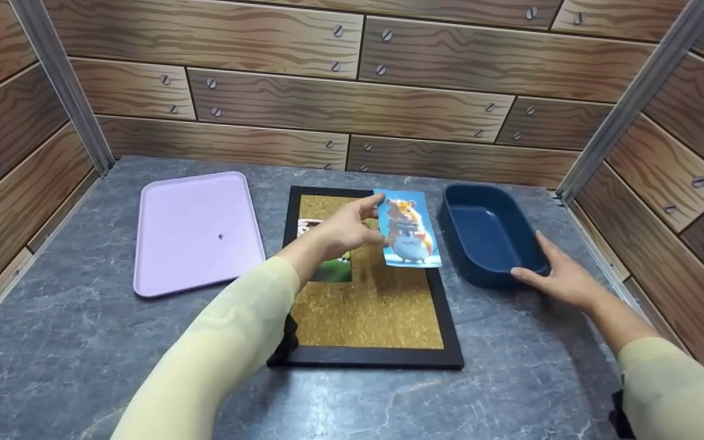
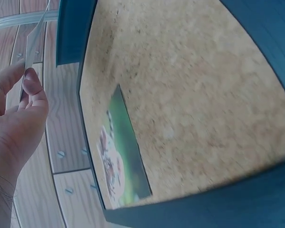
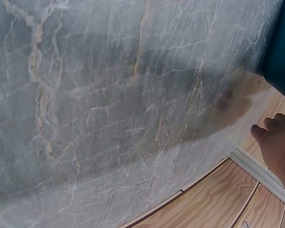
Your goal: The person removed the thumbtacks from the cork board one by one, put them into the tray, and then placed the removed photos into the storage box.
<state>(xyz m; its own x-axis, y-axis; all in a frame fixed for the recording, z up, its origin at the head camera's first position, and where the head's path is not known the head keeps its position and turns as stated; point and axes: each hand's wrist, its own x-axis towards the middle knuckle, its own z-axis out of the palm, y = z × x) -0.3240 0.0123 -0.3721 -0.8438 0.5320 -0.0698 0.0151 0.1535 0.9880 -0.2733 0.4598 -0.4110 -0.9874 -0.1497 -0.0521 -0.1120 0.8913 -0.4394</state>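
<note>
My left hand point(image 1: 349, 229) pinches the left edge of a picture card point(image 1: 410, 235) showing a hamster on a blue background. The card is over the upper right part of a black-framed cork board point(image 1: 364, 311). In the left wrist view, the card point(image 2: 34, 45) appears nearly edge-on between thumb and fingers. Another picture card point(image 2: 128, 147), partly green, lies on the cork's left side; my left hand and forearm cover much of it in the head view. My right hand point(image 1: 563, 275) holds the near right corner of a dark blue plastic box point(image 1: 483, 235), thumb at its rim.
A lilac tray point(image 1: 196, 232) lies left of the board, with a small dark spot on it. Grey marbled tabletop point(image 1: 511, 366) surrounds these things. Wood-patterned walls point(image 1: 278, 98) close off the back and both sides, with metal posts point(image 1: 633, 91) at the corners.
</note>
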